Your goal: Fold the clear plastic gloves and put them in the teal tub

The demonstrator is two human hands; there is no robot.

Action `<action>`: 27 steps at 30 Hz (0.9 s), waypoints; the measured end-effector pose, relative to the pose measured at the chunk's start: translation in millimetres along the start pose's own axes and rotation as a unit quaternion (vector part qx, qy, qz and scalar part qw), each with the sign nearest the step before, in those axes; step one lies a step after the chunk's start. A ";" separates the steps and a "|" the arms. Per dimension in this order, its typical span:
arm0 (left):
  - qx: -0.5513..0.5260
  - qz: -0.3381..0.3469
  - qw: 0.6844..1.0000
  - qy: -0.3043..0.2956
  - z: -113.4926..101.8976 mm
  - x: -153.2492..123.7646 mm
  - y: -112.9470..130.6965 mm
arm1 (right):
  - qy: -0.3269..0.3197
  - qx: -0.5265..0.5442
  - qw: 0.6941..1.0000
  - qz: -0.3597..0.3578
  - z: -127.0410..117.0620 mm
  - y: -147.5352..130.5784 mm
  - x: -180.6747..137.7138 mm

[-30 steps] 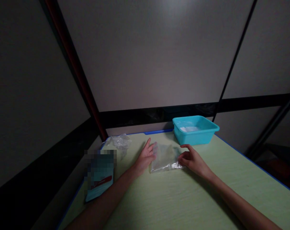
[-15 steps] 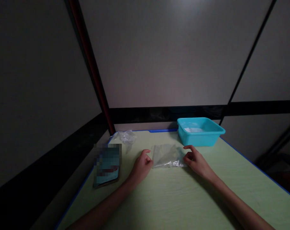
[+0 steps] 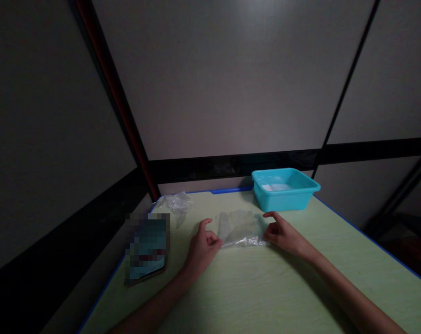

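A clear plastic bag (image 3: 239,226) lies flat on the table between my two hands, its near edge creased and shiny. My left hand (image 3: 203,243) is at the bag's lower left corner, thumb and curled fingers closed on it, while the index finger is raised off. At the right edge of the bag, my right hand (image 3: 281,233) pinches the lower right corner with thumb and curled fingers. Its index finger sticks out above the bag. The exact grip of the fingertips is small and hard to see.
A turquoise basin (image 3: 283,197) with something white inside stands at the back right. Crumpled clear plastic (image 3: 177,202) lies at the back left. A phone-like device (image 3: 148,250), partly pixelated, sits on the left of the light green table (image 3: 238,287). A wall (image 3: 227,93) rises behind.
The view has shifted slightly to the right. My left hand's index finger has spread further from its thumb, which now reaches the bag's near corner. The bag stays on the table.
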State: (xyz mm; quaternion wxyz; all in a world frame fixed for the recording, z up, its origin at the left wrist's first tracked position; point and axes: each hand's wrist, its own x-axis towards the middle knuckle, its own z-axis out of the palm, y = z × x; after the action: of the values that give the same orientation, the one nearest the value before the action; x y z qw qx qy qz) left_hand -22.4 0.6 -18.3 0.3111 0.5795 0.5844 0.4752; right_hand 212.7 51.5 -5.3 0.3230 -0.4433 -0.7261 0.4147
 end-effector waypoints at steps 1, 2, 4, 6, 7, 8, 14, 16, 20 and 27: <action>0.001 0.000 1.000 -0.001 0.0 -0.5 0.3 | -0.005 -0.001 1.000 0.002 -0.6 0.6 -0.5; 0.005 0.002 1.000 0.000 0.0 -0.8 0.3 | -0.010 -0.001 1.000 0.005 -1.2 1.0 -1.0; 0.016 0.006 1.000 0.001 0.2 -1.4 -0.4 | -0.017 0.001 1.000 0.013 -2.1 1.6 -1.9; 0.021 0.008 1.000 0.001 0.3 -1.9 -1.6 | -0.022 0.003 1.000 0.020 -2.4 2.1 -2.7; 0.020 0.008 1.000 0.001 0.3 -2.1 -2.3 | -0.026 0.003 0.999 0.024 -2.4 2.3 -3.1; 0.016 0.008 1.000 0.000 0.3 -2.3 -2.9 | -0.031 0.002 0.999 0.026 -2.3 2.8 -3.4; 0.060 0.035 0.998 -0.005 -0.3 -2.4 -7.7 | -0.034 -0.059 0.998 -0.003 -2.3 8.1 -4.9; 0.090 0.051 0.995 0.013 -0.6 -2.5 -7.5 | -0.014 -0.105 0.994 -0.028 -2.7 6.6 -5.2; 0.119 0.107 0.986 0.045 0.2 -7.1 3.2 | 0.049 -0.209 0.971 -0.109 2.2 -9.1 -8.5; 0.079 0.215 0.960 -0.160 3.1 -25.5 25.8 | -0.046 -0.326 0.920 -0.213 33.4 -27.2 -21.6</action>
State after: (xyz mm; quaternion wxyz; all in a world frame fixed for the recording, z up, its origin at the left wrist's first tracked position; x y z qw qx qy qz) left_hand -6.3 -26.9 -0.5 0.2441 0.7827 0.4244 0.3843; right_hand 183.1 14.1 1.8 0.2072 -0.3388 -0.9127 0.0961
